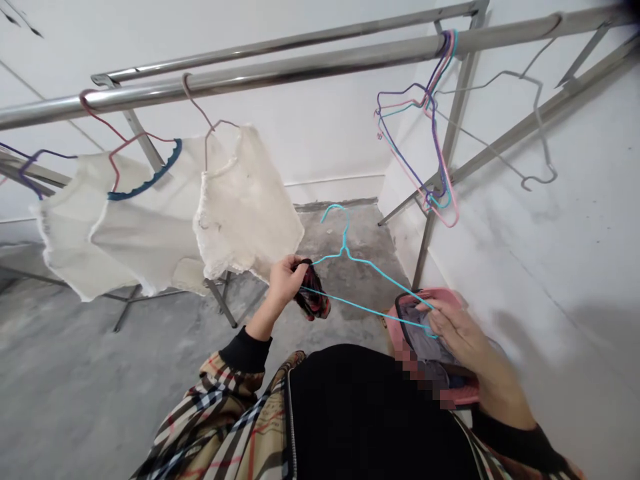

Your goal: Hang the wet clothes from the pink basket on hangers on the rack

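Cyan wire hanger [345, 249] spans both hands, below the metal rail [310, 72] — looks light, springy, best taken by its shoulder ends. On my feed the left hand [286, 280] pinches a dark patterned cloth [313, 297], bunched, probably soft; the right hand [456, 330] grips the hanger's opposite corner. Hanger's left tip hidden — can't tell if the cloth is threaded on. Contents of the pink basket [436, 293] partly blocked, unclear.

Left grip [287, 280] closed, right grip [457, 333] pinching — forearms [505, 395] forward, apart
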Tool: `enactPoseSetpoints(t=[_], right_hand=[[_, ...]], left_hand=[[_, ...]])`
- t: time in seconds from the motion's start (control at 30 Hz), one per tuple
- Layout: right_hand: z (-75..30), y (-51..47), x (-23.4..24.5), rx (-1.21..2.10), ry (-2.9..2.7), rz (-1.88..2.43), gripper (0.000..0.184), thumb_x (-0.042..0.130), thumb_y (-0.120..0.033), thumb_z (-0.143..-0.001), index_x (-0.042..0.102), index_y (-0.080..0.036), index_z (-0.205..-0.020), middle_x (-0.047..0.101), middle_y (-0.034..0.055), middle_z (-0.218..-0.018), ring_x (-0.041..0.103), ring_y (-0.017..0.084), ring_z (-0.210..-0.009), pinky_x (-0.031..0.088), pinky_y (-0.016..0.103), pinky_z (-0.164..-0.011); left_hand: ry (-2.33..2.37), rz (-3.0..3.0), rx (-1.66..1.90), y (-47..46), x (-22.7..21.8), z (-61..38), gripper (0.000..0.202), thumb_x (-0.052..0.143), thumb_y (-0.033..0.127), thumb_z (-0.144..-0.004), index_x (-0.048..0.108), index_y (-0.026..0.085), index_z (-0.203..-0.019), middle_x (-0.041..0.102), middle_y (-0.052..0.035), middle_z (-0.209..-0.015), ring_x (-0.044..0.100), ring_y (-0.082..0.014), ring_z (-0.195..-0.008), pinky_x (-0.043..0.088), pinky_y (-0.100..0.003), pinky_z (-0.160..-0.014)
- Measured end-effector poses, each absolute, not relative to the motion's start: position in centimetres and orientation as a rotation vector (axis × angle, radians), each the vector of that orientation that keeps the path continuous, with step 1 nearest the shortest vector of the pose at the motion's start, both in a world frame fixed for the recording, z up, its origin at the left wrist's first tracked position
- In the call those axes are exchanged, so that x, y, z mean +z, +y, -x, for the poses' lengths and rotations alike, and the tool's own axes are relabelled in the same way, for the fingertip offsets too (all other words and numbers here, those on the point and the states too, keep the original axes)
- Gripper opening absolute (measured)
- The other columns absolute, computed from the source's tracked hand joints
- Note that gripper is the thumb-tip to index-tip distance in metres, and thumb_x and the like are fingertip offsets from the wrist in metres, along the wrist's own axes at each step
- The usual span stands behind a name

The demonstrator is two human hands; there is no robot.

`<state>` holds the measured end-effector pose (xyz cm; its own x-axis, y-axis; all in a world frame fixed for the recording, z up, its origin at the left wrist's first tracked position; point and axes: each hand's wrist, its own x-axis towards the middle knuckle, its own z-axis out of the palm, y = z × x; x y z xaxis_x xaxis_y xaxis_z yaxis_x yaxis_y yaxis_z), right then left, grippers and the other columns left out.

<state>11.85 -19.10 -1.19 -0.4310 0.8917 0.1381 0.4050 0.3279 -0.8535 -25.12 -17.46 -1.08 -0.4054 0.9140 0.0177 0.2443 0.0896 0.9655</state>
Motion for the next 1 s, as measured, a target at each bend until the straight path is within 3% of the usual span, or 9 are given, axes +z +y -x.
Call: enactPoseSetpoints(t=[0.23,0.4,0.5,0.7,0.8,0.93,1.0], right_hand=[[-9.4,-19.6,-1.3,0.883,-2.117,1.065,0.029,0.037,-0.036,-0.098,0.062,-0.025,-0.108,0.057,-0.001,-0.061,0.054,0.015,-0.05,0.042,0.029,-0.052],[-13.0,-19.6,-0.9,0.942,-2.0,1.125,0.028,0.039,-0.036,-0.098,0.061,-0.027,-0.111,0.05,-0.0022,-0.058,0.047,0.015,-0.048,0.039,0.028,-0.046],[-13.2,-19.9,-0.5,0.908,-2.018,1.1,0.027,0.039,-0.036,-0.098,0.063,-0.028,-0.109,0.048,-0.0025,-0.056,0.047,0.016,-0.047,0.04,0.029,-0.046],[-9.8,-20.1,-1.2,0.811,-2.107,1.033,0.03,0.039,-0.036,-0.097,0.066,-0.025,-0.104,0.064,0.0024,-0.067,0.055,0.016,-0.051,0.044,0.029,-0.051],[-8.7,-19.6,-2.6,0.875,-2.072,1.033,0.033,0.037,-0.041,-0.097,0.065,-0.024,-0.103,0.063,0.0028,-0.068,0.058,0.017,-0.058,0.045,0.029,-0.055],[-8.2,-18.7,-4.3,0.993,-1.894,1.036,0.039,0.033,-0.048,-0.098,0.063,-0.023,-0.1,0.049,-0.0024,-0.057,0.05,0.015,-0.05,0.042,0.028,-0.051],[-8.3,-18.2,-4.8,1.015,-1.834,1.042,0.041,0.033,-0.052,-0.097,0.062,-0.023,-0.099,0.045,-0.0036,-0.056,0.047,0.014,-0.049,0.041,0.027,-0.05]], left_hand=[[1.873,-1.34,1.337,-18.0,0.6,25.4,0.016,0.059,0.022,-0.074,0.071,0.017,-0.083,0.064,0.0,-0.064,0.056,-0.0142,-0.06,0.04,-0.021,-0.056],[1.859,-1.15,1.388,-17.9,1.3,27.1,0.014,0.059,0.022,-0.071,0.068,0.016,-0.079,0.065,0.0002,-0.065,0.056,-0.013,-0.058,0.042,-0.021,-0.055],[1.806,-1.063,1.352,-17.8,1.0,26.9,0.013,0.059,0.023,-0.069,0.065,0.016,-0.078,0.06,0.003,-0.059,0.051,-0.0106,-0.049,0.037,-0.02,-0.049],[1.689,-1.061,1.283,-18.0,1.8,24.4,0.011,0.056,0.024,-0.073,0.062,0.017,-0.079,0.05,0.0057,-0.05,0.043,-0.0094,-0.043,0.032,-0.02,-0.045],[1.75,-1.259,1.331,-18.3,2.6,23.9,0.015,0.055,0.024,-0.077,0.067,0.017,-0.085,0.058,0.0017,-0.061,0.052,-0.0124,-0.054,0.041,-0.023,-0.056],[1.789,-1.891,1.33,-18.8,3.9,24.7,0.021,0.061,0.025,-0.08,0.075,0.02,-0.095,0.066,-0.0054,-0.087,0.061,-0.0195,-0.088,0.045,-0.034,-0.088],[1.688,-2.075,1.242,-19.0,4.4,25.2,0.025,0.059,0.025,-0.083,0.075,0.021,-0.103,0.066,-0.0072,-0.092,0.061,-0.0199,-0.092,0.045,-0.034,-0.09]])
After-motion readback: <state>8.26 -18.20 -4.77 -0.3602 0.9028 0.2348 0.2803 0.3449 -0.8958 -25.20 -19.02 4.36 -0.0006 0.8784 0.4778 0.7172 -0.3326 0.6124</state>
